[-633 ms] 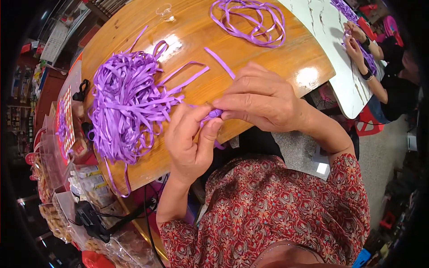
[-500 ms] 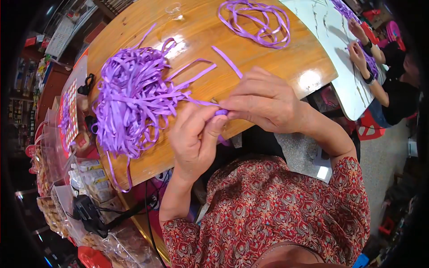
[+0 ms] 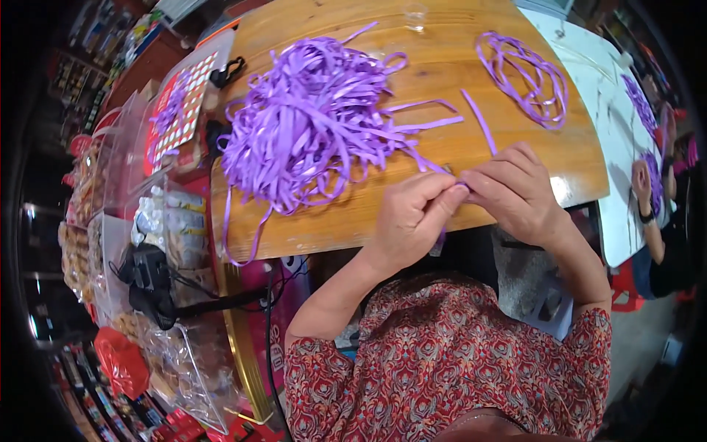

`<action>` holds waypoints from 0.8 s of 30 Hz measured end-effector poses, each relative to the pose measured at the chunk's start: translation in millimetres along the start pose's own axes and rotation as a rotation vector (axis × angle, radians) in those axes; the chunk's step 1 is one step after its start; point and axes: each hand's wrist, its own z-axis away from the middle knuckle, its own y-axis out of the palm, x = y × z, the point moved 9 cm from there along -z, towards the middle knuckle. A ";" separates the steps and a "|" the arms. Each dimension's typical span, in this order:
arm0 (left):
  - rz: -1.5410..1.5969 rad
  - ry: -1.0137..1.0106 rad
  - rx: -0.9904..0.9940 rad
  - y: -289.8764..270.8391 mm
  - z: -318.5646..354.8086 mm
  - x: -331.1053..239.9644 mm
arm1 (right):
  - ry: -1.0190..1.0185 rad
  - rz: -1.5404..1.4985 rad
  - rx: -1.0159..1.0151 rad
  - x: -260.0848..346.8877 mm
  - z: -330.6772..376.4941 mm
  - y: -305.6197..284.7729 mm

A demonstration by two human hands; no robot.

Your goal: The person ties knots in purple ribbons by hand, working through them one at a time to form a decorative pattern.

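Observation:
Over the near edge of the table, my left hand (image 3: pixel 414 221) pinches a narrow purple ribbon (image 3: pixel 428 163) between thumb and forefinger. My right hand (image 3: pixel 515 193) closes on the same ribbon just beside it, the fingertips of both hands nearly touching. Most of the ribbon at the fingertips is hidden. From the hands the strip runs left toward a large tangled pile of purple ribbon (image 3: pixel 309 121). A short piece of ribbon (image 3: pixel 480 121) lies beyond my right hand, and a loose coil of ribbon (image 3: pixel 563 96) rests farther right.
A small clear cup (image 3: pixel 414 18) stands toward the back of the wooden table (image 3: pixel 331 232). Plastic bins with packaged goods (image 3: pixel 184 228) and a black strapped device (image 3: pixel 151 276) are on the left. At a white marble-patterned table (image 3: pixel 615 221), another person's hand (image 3: pixel 642 186) is near more purple ribbon.
The view has shifted, so the table and pile appear farther right. My fingertips have drawn closer together, and the purple bit that showed between them is now mostly covered.

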 end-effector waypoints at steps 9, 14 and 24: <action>0.037 -0.131 0.075 -16.5 7.1 16.9 | -0.067 0.046 0.113 6.4 -15.8 20.2; -0.044 0.037 0.060 -25.2 8.4 5.3 | -0.108 0.041 0.174 14.4 -25.0 26.1; -0.308 0.412 0.212 -13.1 23.8 -39.4 | 0.602 -0.863 0.646 -4.7 5.2 56.6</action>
